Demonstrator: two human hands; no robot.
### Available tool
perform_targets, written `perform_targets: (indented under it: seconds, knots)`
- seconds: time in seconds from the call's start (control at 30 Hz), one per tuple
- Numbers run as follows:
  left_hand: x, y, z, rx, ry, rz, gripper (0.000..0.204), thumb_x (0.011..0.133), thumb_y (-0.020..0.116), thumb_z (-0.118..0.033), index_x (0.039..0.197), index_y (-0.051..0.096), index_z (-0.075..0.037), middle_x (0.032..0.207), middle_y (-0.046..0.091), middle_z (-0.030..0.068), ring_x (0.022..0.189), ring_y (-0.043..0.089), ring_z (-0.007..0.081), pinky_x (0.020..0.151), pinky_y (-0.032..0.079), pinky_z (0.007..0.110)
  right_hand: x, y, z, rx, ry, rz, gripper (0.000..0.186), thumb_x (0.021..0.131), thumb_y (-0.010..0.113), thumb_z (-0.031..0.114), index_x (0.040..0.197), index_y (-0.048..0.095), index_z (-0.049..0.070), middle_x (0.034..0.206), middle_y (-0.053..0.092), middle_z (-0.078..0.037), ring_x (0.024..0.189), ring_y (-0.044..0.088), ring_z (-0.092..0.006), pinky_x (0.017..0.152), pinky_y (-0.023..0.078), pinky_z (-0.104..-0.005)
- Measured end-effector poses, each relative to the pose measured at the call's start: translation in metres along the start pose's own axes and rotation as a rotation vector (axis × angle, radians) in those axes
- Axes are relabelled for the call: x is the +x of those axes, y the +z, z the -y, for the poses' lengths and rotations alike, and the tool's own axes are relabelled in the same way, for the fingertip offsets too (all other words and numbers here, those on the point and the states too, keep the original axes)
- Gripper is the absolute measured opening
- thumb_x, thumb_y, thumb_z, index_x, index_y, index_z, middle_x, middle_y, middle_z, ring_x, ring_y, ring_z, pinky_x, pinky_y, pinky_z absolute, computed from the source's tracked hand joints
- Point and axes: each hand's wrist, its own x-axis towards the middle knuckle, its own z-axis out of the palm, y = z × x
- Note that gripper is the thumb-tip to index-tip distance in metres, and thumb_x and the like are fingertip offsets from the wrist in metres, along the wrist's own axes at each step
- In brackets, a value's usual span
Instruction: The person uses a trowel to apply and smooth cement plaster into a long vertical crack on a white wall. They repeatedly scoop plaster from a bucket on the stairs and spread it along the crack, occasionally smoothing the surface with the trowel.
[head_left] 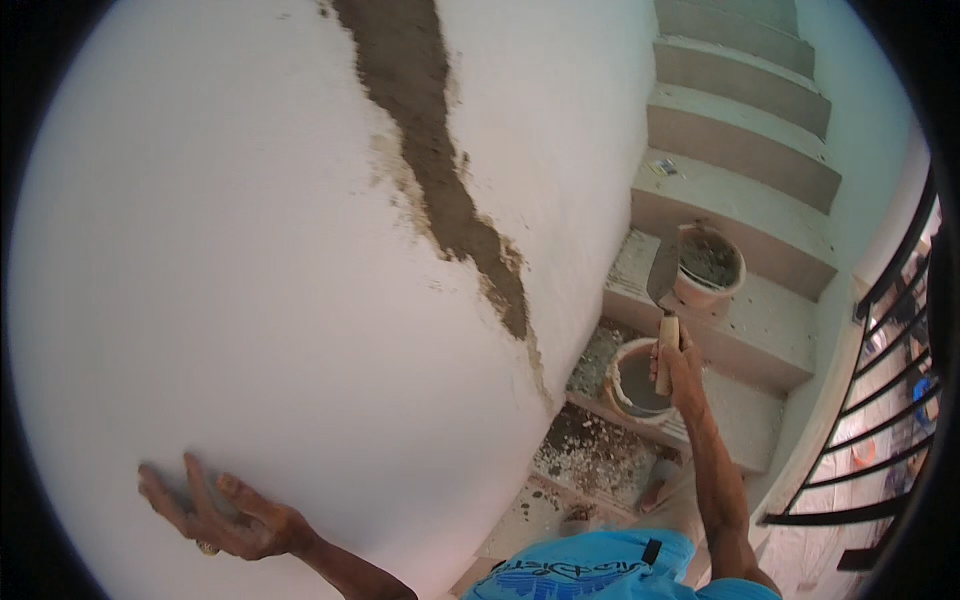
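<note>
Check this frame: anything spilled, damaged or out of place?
Yes. A jagged grey-brown strip with rough edges interrupts the smooth white wall; whether it's bare or filled isn't clear. Loose debris litters the steps near the lower bucket, and a small scrap lies higher up, odd on a walkway.

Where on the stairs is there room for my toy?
Right of the small flat scrap, the step looks mostly bare; so does the patch between the upper bucket and the railing-side wall. Lower down is crowded: lower bucket, rubble, and the right hand holding a trowel.
</note>
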Motion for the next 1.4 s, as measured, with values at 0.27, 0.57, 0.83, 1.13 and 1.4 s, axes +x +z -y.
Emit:
perform_targets:
  seconds: [0.27,0.57,0.83,1.13,1.4]
  knots:
    - [-0.011,-0.013,0.013,-0.193,-0.059,0.018,0.032,0.102,0.051,-0.023,0.118,0.065,0.001,0.145,0.046,0.0248,0.139,0.04,0.044,0.112,0.036,0.062,-0.021,0.125,0.075,-0.19,-0.496,0.057,0.049,0.081,0.062,0.008,0.129,0.054,0.003,0.091,0.066,-0.012,0.079,0.065,-0.0254,0.075,0.052,-0.0361]
    - [-0.085,-0.066,0.059,0.07,-0.359,0.14,0.053,0.106,0.04,-0.042,0.142,0.05,-0.004,0.158,0.029,0.0217,0.147,0.025,0.0398,0.113,0.032,0.059,0.014,0.162,0.137,-0.479,-0.68,0.002,0.035,0.081,0.062,0.011,0.114,0.054,0.003,0.076,0.059,-0.023,0.07,0.062,-0.0405,0.067,0.048,-0.0448]
    - [-0.1,-0.056,0.077,-0.007,-0.23,0.023,0.061,0.105,0.041,-0.046,0.145,0.045,-0.001,0.158,0.021,0.0328,0.146,0.021,0.0518,0.113,0.022,0.068,0.053,0.173,0.161,-0.714,-0.737,-0.095,0.027,0.081,0.066,0.012,0.103,0.052,0.004,0.077,0.064,-0.023,0.073,0.065,-0.044,0.065,0.05,-0.049]
    - [-0.097,-0.052,0.076,-0.01,-0.239,0.02,0.056,0.106,0.039,-0.041,0.145,0.045,0.0,0.158,0.02,0.0326,0.146,0.019,0.0508,0.114,0.022,0.067,0.038,0.168,0.093,-0.925,-0.72,-0.017,0.038,0.079,0.074,0.013,0.106,0.048,0.007,0.087,0.065,-0.019,0.078,0.066,-0.0412,0.067,0.052,-0.0492]
    - [-0.098,-0.053,0.079,0.019,-0.205,0.017,0.057,0.107,0.037,-0.04,0.147,0.043,0.0,0.158,0.021,0.033,0.146,0.02,0.0508,0.112,0.024,0.067,0.029,0.169,0.133,-0.803,-0.751,-0.036,0.035,0.081,0.072,0.013,0.103,0.046,0.005,0.084,0.063,-0.019,0.076,0.065,-0.0417,0.066,0.052,-0.0501]
